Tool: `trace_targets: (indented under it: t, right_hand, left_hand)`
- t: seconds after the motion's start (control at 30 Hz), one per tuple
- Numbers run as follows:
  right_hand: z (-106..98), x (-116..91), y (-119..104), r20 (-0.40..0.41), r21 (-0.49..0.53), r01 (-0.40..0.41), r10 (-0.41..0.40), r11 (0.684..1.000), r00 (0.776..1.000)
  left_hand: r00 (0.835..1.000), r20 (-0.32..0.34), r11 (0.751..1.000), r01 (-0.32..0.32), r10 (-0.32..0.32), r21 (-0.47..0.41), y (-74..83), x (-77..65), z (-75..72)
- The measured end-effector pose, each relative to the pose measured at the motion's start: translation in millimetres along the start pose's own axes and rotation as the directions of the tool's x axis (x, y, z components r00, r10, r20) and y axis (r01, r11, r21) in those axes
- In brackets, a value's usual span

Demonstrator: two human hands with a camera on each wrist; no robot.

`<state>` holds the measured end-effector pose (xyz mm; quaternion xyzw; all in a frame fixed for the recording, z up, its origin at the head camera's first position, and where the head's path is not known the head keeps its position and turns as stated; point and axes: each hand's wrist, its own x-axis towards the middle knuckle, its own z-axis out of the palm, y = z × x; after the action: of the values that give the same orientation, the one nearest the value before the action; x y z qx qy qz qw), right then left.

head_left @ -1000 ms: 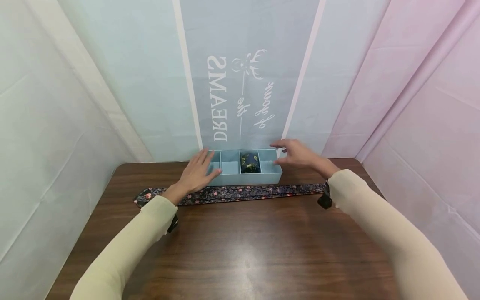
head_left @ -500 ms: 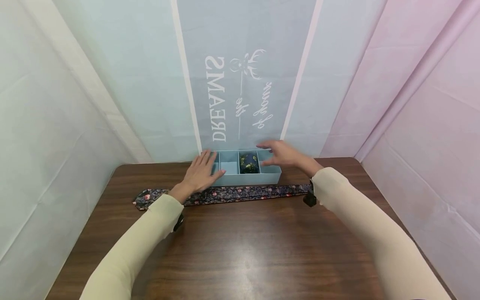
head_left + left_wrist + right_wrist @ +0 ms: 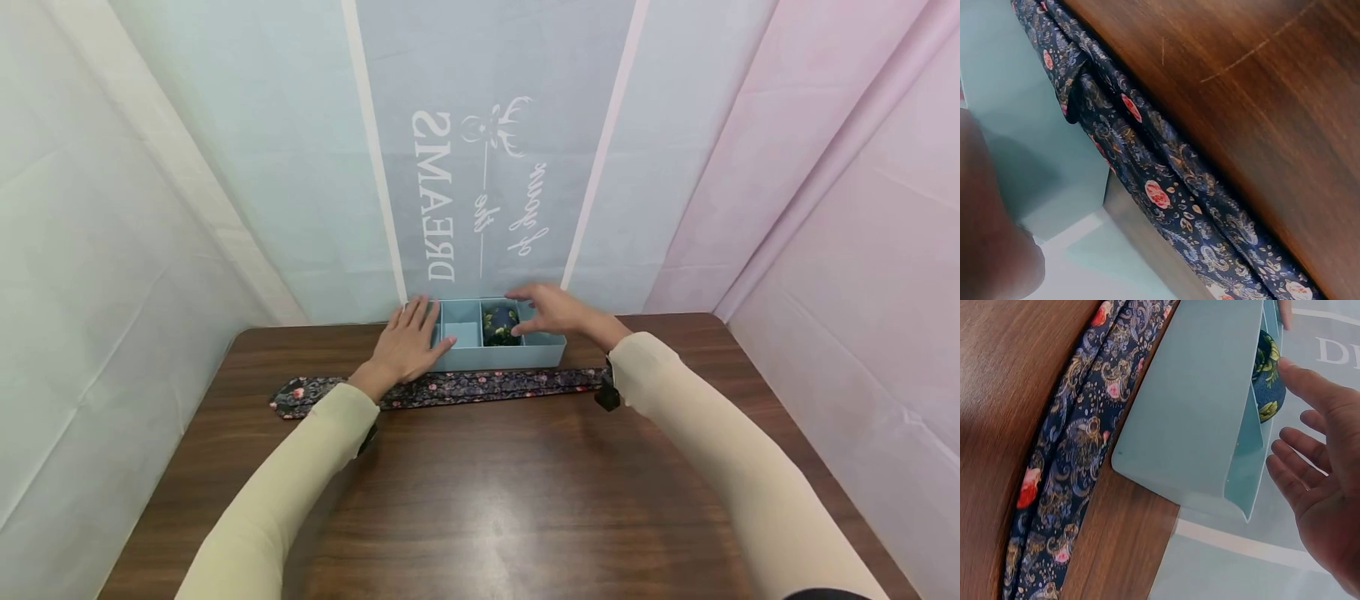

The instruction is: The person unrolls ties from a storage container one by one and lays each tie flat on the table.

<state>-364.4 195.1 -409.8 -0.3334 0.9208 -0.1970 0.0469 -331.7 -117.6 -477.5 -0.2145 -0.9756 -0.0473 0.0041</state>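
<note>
A light-blue box (image 3: pixel 498 358) with a row of compartments stands at the table's back edge. One compartment, right of the middle, holds a dark-blue roll of cloth (image 3: pixel 1269 394) with yellow flowers, which looks like a rolled necktie. My left hand (image 3: pixel 405 346) lies over the box's left end with fingers spread, hiding that compartment. Over the right end reaches my right hand (image 3: pixel 555 310); its thumb tip is at the roll, and I cannot tell whether it touches. The other right fingers (image 3: pixel 1300 456) are loosely bent behind the box. A dark floral necktie (image 3: pixel 480 387) lies lengthwise before the box.
The brown wooden table (image 3: pixel 480 492) extends toward me. Behind the box hangs a pale-blue cloth backdrop (image 3: pixel 495 50) with white lettering, and pale cloth walls (image 3: pixel 847 275) stand at both sides.
My right hand has moved left, from beyond the box's right end to the cloth roll. The left hand has shifted slightly right over the left end. Box and necktie lie nearly as before.
</note>
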Motion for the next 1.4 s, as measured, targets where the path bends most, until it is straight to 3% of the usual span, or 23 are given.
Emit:
trace_targets:
  t: [0.3, 0.8, 1.4]
  right_hand:
    - [8.9, 5.7, -3.9, 0.003, -0.046, -0.015, 0.015, 0.999, 1.0]
    - [17.6, 22.0, -12.7, 0.032, -0.107, -0.009, 0.013, 0.994, 0.999]
    - [27.3, 28.4, -17.9, -0.031, -0.132, 0.008, -0.012, 0.991, 0.999]
  left_hand:
    - [1.0, 0.0, 1.0, -0.012, 0.012, 0.006, 3.9, 3.8, 1.2]
    - [0.998, 0.049, 0.999, 0.026, -0.027, 0.032, 2.0, 9.7, 2.4]
    - [0.998, 0.049, 0.998, 0.039, -0.041, 0.05, 0.4, 5.0, 1.7]
